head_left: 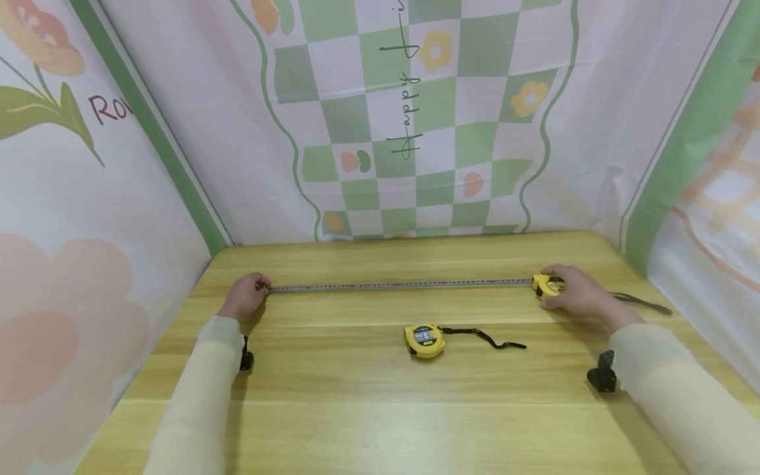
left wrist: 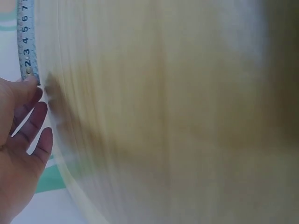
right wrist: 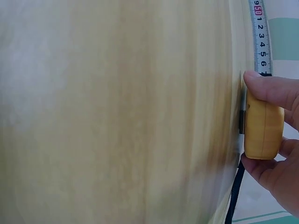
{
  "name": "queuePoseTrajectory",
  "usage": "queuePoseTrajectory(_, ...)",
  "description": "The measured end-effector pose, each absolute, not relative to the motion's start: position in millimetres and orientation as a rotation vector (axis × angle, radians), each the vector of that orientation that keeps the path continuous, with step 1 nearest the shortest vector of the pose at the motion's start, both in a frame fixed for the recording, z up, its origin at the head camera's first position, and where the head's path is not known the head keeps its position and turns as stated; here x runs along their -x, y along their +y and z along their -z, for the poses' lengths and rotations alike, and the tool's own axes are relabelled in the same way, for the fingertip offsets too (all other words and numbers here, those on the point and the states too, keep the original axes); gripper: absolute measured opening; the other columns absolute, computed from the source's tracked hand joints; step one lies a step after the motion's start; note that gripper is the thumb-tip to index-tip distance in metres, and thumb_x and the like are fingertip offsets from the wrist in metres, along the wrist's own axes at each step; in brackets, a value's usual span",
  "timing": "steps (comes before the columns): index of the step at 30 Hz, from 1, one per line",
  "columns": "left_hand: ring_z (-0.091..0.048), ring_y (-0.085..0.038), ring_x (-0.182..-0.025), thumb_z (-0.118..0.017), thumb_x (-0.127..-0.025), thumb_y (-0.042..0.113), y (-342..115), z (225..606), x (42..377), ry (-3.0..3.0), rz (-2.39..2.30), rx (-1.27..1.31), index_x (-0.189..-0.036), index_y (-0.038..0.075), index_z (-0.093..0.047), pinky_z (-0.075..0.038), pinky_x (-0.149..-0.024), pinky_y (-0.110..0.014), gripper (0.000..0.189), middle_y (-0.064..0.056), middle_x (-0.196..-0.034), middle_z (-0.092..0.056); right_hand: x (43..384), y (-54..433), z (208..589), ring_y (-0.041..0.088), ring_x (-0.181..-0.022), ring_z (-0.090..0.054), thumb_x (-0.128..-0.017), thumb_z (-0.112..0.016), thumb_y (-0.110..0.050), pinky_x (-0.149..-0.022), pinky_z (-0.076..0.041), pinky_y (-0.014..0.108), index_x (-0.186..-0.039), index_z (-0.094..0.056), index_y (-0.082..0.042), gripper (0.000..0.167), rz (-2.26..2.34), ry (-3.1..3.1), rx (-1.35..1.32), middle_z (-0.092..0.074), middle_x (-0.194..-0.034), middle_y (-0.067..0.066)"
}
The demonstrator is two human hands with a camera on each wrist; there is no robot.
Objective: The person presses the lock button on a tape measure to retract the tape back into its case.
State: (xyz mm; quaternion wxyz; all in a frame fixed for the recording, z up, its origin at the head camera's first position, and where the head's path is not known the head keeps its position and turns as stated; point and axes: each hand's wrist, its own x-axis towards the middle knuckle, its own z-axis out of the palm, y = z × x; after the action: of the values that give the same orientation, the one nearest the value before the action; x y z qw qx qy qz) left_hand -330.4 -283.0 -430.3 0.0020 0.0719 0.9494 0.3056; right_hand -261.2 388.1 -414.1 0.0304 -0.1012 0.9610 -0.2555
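A steel tape blade (head_left: 398, 285) stretches in a straight line across the far half of the table. Its free end is pinched between thumb and finger of my left hand (head_left: 245, 295), just below the 2 mark in the left wrist view. On the right, my right hand (head_left: 572, 290) grips the yellow case of that tape measure (head_left: 545, 286); in the right wrist view the blade leaves the case (right wrist: 264, 128) a little past the red 50 mark. From the case a dark strap (head_left: 644, 303) trails to the right.
A second yellow tape measure (head_left: 424, 341), marked 3 m, lies nearer me at mid-table with its black strap (head_left: 487, 338) stretching right. The wooden table (head_left: 356, 429) meets a patterned cloth (head_left: 415, 132) at its back edge, with more cloth at both sides.
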Motion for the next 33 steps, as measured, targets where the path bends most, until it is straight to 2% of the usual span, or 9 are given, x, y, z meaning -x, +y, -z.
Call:
queuePoseTrajectory(13,-0.055,-0.034,-0.101,-0.050,-0.101,0.007,-287.7,427.5,328.4,2.948,-1.065,-0.289,-0.116,-0.003,-0.058,-0.046,-0.087,-0.048,0.019,-0.019,-0.109,-0.059,257.4,392.0,413.6,0.059,-0.121,-0.033,-0.080,-0.081,-0.024,-0.098,-0.025,0.070,-0.136,-0.039,0.014,0.079,0.798,2.988,0.282,-0.038,-0.134,0.041)
queuePoseTrajectory(22,-0.054,-0.036,-0.105,-0.052,-0.100,0.009,-289.9,427.1,326.9,2.928,-1.127,-0.285,-0.118,-0.004,-0.058,-0.045,-0.091,-0.050,0.022,-0.020,-0.115,-0.060,256.0,394.5,406.3,0.055,-0.115,-0.042,-0.079,-0.082,-0.022,-0.096,-0.029,0.069,-0.136,-0.041,0.014,0.079,0.779,3.043,0.325,-0.043,-0.130,0.040)
queuePoseTrajectory(27,-0.054,-0.036,-0.107,-0.051,-0.100,0.008,-290.3,424.3,324.7,2.897,-1.178,-0.273,-0.118,-0.003,-0.057,-0.044,-0.093,-0.051,0.022,-0.021,-0.116,-0.059,254.7,398.1,401.2,0.054,-0.117,-0.040,-0.080,-0.081,-0.025,-0.096,-0.029,0.069,-0.137,-0.042,0.011,0.078,0.773,3.054,0.322,-0.043,-0.132,0.038)
queuePoseTrajectory(33,-0.054,-0.034,-0.107,-0.052,-0.101,0.009,-293.4,422.8,325.1,2.871,-1.233,-0.293,-0.119,-0.002,-0.057,-0.045,-0.091,-0.048,0.021,-0.019,-0.115,-0.059,252.1,401.6,395.1,0.058,-0.123,-0.033,-0.082,-0.079,-0.021,-0.097,-0.024,0.072,-0.139,-0.042,0.006,0.074,0.773,3.067,0.348,-0.038,-0.137,0.038)
